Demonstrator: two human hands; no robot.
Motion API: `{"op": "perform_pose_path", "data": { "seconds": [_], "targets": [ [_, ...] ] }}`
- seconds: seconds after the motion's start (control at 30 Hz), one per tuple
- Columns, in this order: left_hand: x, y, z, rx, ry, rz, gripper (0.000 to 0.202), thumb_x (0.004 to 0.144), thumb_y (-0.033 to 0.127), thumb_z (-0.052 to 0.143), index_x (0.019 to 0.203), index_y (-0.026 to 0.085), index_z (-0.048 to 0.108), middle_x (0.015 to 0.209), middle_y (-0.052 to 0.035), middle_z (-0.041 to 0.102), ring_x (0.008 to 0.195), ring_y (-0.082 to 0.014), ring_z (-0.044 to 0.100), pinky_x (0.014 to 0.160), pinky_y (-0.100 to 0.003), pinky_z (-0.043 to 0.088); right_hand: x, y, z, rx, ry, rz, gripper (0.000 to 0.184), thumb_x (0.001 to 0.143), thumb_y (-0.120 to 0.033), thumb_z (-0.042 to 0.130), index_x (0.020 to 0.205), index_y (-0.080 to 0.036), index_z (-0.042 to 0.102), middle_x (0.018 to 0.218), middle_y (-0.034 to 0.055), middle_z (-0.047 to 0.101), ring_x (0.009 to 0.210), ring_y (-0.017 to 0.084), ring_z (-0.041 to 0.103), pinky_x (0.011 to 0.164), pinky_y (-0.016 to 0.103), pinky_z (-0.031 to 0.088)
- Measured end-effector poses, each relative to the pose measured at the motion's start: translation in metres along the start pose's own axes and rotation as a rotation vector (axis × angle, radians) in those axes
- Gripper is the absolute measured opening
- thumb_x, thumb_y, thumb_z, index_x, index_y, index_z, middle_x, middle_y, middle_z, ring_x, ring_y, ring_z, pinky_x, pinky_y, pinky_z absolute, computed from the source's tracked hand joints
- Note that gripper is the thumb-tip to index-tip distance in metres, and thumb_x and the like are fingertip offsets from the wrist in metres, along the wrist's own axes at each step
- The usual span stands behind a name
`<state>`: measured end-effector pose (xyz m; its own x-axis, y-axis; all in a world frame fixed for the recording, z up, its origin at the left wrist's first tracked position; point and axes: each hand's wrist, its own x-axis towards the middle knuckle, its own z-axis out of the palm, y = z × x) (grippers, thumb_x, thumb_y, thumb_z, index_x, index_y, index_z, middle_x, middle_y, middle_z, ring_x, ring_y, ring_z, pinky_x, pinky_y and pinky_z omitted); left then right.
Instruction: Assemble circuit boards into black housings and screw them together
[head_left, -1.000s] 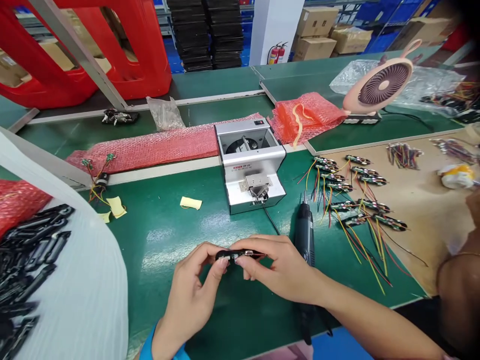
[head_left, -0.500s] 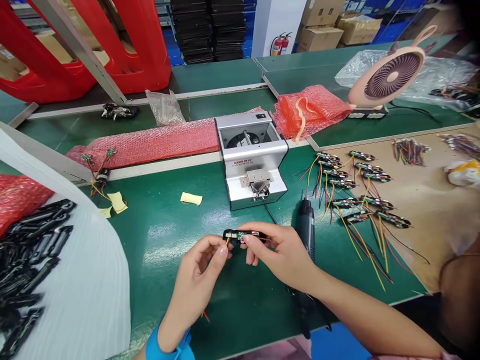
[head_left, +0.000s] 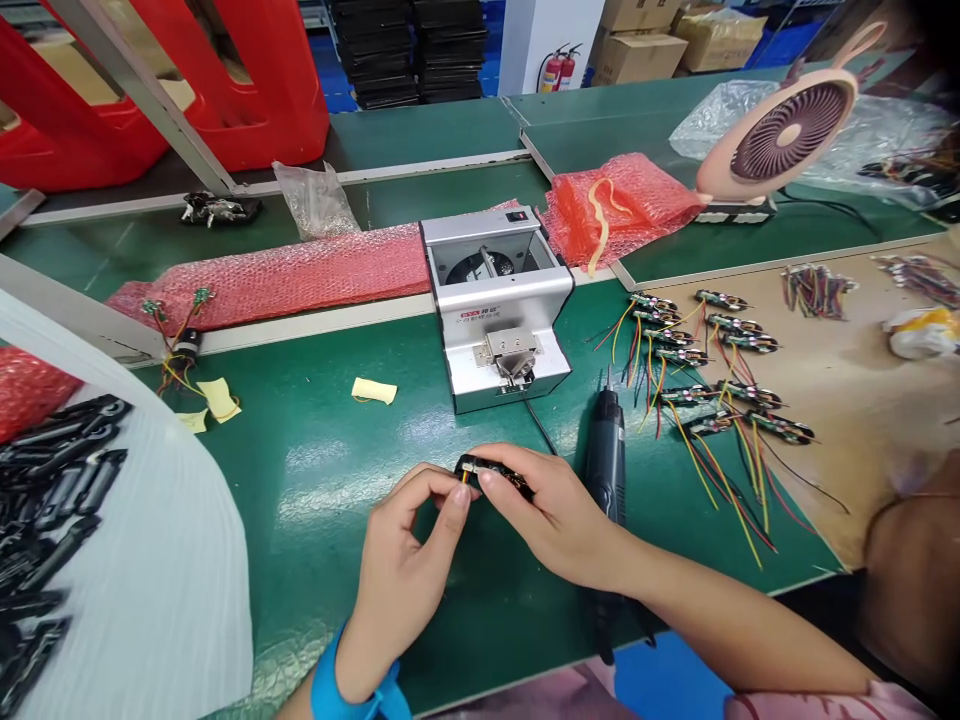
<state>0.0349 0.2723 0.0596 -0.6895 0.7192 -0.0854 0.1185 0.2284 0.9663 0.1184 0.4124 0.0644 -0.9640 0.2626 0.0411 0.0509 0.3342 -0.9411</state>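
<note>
The person's right hand (head_left: 555,515) is holding a small black housing (head_left: 512,477) above the green desk (head_left: 315,540), in front of the silver machine (head_left: 504,310). Its fingers are closing around the housing, the thumb pressing on the near face and the index finger lying along the top edge. The left hand (head_left: 420,550) is meeting the housing at its left end, where a pale connector is showing. There the thumb and index finger are pinching together on thin yellow and red wires (head_left: 466,478), with hardly any gap between the tips; the other left fingers are curling behind. A blue band (head_left: 349,685) is circling the left wrist.

Just beside the right hand, a dark electric screwdriver (head_left: 606,450) is lying on the desk, its bit pointing away from the person. Farther right, several wired circuit assemblies (head_left: 780,427) are lying in rows, their yellow, red and black leads trailing toward the near edge. A curled yellow paper piece (head_left: 374,390) is resting to the left of the machine. At far left, many black plastic parts (head_left: 64,500) are lying piled on a white foam sheet (head_left: 180,560). Red bubble wrap (head_left: 315,275) is stretching leftward behind the desk's work area.
</note>
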Motion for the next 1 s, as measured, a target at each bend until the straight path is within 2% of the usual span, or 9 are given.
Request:
{"op": "perform_pose_path", "data": {
  "seconds": [0.13,0.27,0.4,0.57,0.73,0.83,0.9,0.93,1.0],
  "targets": [
    [0.002,-0.001,0.005,-0.051,0.003,-0.008,0.023,0.089,0.035,0.053,0.074,0.018,0.059,0.071,-0.0006,0.056,0.070,-0.0153,0.054,0.065,-0.024,0.041,0.001,0.002,0.001,0.124,0.029,0.084,0.024,0.092,-0.028,0.043,0.104,-0.020,0.062,0.085,0.0010,0.065,0.077,0.012,0.058,0.069,0.023,0.045],
    [0.005,-0.003,0.001,-0.074,-0.072,-0.007,0.023,0.089,0.034,0.053,0.074,0.018,0.059,0.074,-0.0017,0.056,0.073,-0.0165,0.055,0.067,-0.025,0.041,0.002,0.000,0.000,0.233,-0.014,0.179,0.024,0.091,-0.029,0.044,0.096,-0.019,0.066,0.068,-0.0015,0.057,0.060,0.009,0.048,0.056,0.020,0.038],
    [0.005,-0.006,-0.007,0.064,-0.095,0.086,0.020,0.090,0.030,0.051,0.075,0.019,0.057,0.075,-0.0009,0.055,0.072,-0.0151,0.053,0.066,-0.025,0.040,0.003,0.001,0.000,0.327,-0.083,0.258,0.025,0.090,-0.030,0.045,0.093,-0.016,0.066,0.058,-0.0046,0.042,0.051,0.007,0.033,0.047,0.019,0.028],
    [0.001,-0.013,-0.007,0.157,-0.095,0.153,0.018,0.091,0.027,0.048,0.077,0.019,0.055,0.079,-0.0027,0.057,0.076,-0.0163,0.054,0.068,-0.027,0.043,0.003,0.003,0.000,0.450,-0.101,0.287,0.024,0.089,-0.031,0.046,0.090,-0.015,0.064,0.057,-0.0054,0.034,0.051,0.006,0.027,0.045,0.019,0.024],
    [-0.015,-0.023,-0.018,0.216,-0.217,0.059,0.022,0.092,0.030,0.046,0.076,0.019,0.057,0.080,-0.0045,0.060,0.075,-0.0172,0.057,0.068,-0.027,0.047,0.005,0.003,-0.012,0.463,0.029,0.261,0.025,0.088,-0.037,0.047,0.089,-0.016,0.061,0.056,-0.0058,0.034,0.049,0.006,0.026,0.045,0.020,0.024],
    [-0.023,-0.026,-0.036,0.387,-0.334,0.047,0.016,0.089,0.030,0.050,0.097,0.023,0.062,0.102,-0.0067,0.062,0.087,-0.0192,0.060,0.074,-0.029,0.051,0.008,0.005,-0.021,0.381,0.032,0.215,0.028,0.088,-0.038,0.046,0.099,-0.016,0.060,0.057,-0.0052,0.038,0.049,0.007,0.031,0.045,0.020,0.026],
    [-0.023,-0.025,-0.047,0.499,-0.326,0.079,0.030,0.086,0.032,0.054,0.116,0.028,0.056,0.115,-0.0069,0.058,0.089,-0.0197,0.061,0.075,-0.029,0.054,0.009,0.006,-0.026,0.312,0.061,0.179,0.029,0.088,-0.038,0.047,0.104,-0.017,0.059,0.060,-0.0042,0.043,0.051,0.007,0.036,0.047,0.020,0.031],
    [-0.021,-0.024,-0.051,0.532,-0.298,0.102,0.033,0.086,0.034,0.055,0.118,0.028,0.055,0.115,-0.0067,0.059,0.087,-0.0195,0.061,0.074,-0.028,0.054,0.010,0.006,-0.028,0.273,0.090,0.161,0.027,0.087,-0.037,0.049,0.103,-0.018,0.060,0.063,-0.0030,0.048,0.054,0.008,0.040,0.050,0.020,0.034],
    [-0.012,-0.023,-0.055,0.556,-0.245,0.150,0.024,0.086,0.037,0.054,0.107,0.027,0.061,0.104,-0.0052,0.063,0.082,-0.0187,0.063,0.070,-0.025,0.055,0.010,0.003,-0.031,0.200,0.156,0.128,0.024,0.082,-0.035,0.055,0.097,-0.017,0.062,0.072,-0.0005,0.056,0.060,0.009,0.046,0.056,0.020,0.039]
  ]
}}
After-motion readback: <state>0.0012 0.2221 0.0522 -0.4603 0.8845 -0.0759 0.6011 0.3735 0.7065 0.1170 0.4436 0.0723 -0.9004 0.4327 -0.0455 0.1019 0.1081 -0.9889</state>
